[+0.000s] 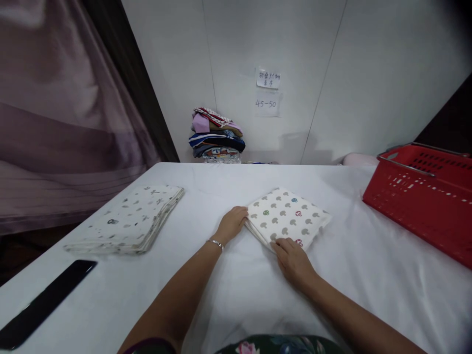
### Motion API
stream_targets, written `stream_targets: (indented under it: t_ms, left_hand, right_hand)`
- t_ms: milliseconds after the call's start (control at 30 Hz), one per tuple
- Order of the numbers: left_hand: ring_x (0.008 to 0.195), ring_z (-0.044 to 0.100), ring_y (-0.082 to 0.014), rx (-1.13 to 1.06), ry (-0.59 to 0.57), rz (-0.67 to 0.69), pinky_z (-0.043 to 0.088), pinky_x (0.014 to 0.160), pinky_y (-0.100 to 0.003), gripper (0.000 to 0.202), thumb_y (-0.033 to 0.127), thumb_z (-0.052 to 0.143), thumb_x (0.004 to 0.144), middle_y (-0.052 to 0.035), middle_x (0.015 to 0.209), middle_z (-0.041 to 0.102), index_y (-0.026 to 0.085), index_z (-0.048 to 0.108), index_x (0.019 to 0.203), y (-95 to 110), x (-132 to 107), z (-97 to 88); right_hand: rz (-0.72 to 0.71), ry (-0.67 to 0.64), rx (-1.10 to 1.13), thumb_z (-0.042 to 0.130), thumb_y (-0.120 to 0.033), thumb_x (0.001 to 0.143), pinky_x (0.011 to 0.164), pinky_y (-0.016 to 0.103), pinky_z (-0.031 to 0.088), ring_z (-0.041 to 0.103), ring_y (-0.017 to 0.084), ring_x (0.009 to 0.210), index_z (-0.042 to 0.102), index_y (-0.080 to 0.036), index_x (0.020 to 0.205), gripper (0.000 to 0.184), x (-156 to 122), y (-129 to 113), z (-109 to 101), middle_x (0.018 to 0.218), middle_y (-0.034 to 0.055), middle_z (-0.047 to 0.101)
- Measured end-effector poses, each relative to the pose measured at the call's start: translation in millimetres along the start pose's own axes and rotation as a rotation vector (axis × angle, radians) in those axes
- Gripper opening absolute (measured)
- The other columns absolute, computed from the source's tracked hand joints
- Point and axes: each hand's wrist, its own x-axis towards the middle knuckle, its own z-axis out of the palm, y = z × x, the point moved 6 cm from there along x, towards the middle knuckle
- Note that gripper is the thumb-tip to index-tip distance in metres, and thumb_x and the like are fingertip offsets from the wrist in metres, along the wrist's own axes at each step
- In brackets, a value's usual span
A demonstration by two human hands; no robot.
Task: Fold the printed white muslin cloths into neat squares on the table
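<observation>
A folded white cloth (283,211) with grey mushroom-like shapes and a few green, blue and red ones lies on the white-covered table, turned like a diamond. My left hand (232,223), with a silver bracelet at its wrist, is closed on the cloth's left corner. At the near corner, my right hand (293,260) grips the edge, its fingers on top; what lies under them is hidden. Several layers show along the edge between both hands. Left of my left arm rests a larger folded white cloth (132,219) with small grey prints, touched by neither hand.
A black flat slab (49,300) lies at the table's near left. On the right stands a red perforated basket (416,196) with a metal handle. Beyond the table's far edge is a stack of folded fabrics (217,137). Two paper notes (268,104) hang on the wall. A pinkish curtain (62,113) hangs left.
</observation>
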Motion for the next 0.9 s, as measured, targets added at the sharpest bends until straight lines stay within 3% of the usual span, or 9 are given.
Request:
stream_targets:
  t_ms: [200,333,433,533,700,900]
  left_hand:
    - [0.116,0.049,-0.0201,-0.009,0.038,0.004,0.042,0.098,-0.04,0.035,0.008,0.048,0.077,-0.0064,0.119,0.059,0.021,0.059,0.108,13,-2,-4.4]
    - [0.125,0.041,-0.021,0.021,-0.052,0.127,0.033,0.106,-0.044,0.056,0.003,0.047,0.072,-0.0063,0.132,0.051,0.023,0.05,0.125,39,-4,-5.2]
    - [0.129,0.038,-0.0202,0.029,-0.111,0.169,0.026,0.11,-0.047,0.062,0.001,0.045,0.072,-0.0056,0.137,0.047,0.025,0.047,0.129,49,-5,-3.2]
    - [0.132,0.034,-0.019,0.045,-0.114,0.182,0.023,0.112,-0.047,0.062,0.0,0.043,0.073,-0.005,0.14,0.044,0.025,0.046,0.13,47,-3,-0.8]
    - [0.128,0.041,-0.0186,0.072,-0.103,0.178,0.027,0.111,-0.046,0.048,0.002,0.04,0.079,-0.0049,0.13,0.054,0.022,0.055,0.12,38,-6,11.6]
    - [0.125,0.045,-0.0178,-0.032,-0.056,0.02,0.029,0.11,-0.046,0.05,0.001,0.041,0.075,-0.0036,0.126,0.058,0.022,0.059,0.116,37,-1,12.4]
  right_hand:
    - [0.0,0.003,0.009,0.042,-0.002,0.076,0.076,0.034,0.042,0.05,0.022,0.087,0.059,-0.016,0.109,0.04,-1,-3,0,0.098,0.0098,0.059]
    - [-0.012,0.068,0.064,0.041,-0.002,0.077,0.075,0.033,0.044,0.051,0.022,0.087,0.058,-0.017,0.109,0.039,-2,0,-2,0.099,0.0096,0.059]
    - [-0.024,0.124,0.125,0.042,-0.002,0.077,0.076,0.032,0.045,0.052,0.021,0.088,0.055,-0.018,0.113,0.041,-3,3,-5,0.101,0.0093,0.059]
    - [-0.023,0.133,0.148,0.042,-0.003,0.078,0.076,0.033,0.046,0.053,0.02,0.089,0.054,-0.018,0.114,0.041,-5,4,-7,0.102,0.0099,0.059]
    - [-0.038,0.121,0.075,0.04,-0.001,0.076,0.073,0.034,0.045,0.052,0.021,0.085,0.057,-0.017,0.112,0.042,-4,-4,-5,0.097,0.0105,0.061]
    - [-0.032,0.106,0.048,0.043,0.0,0.074,0.071,0.033,0.044,0.05,0.021,0.083,0.059,-0.016,0.106,0.04,-5,-6,-1,0.095,0.0096,0.06]
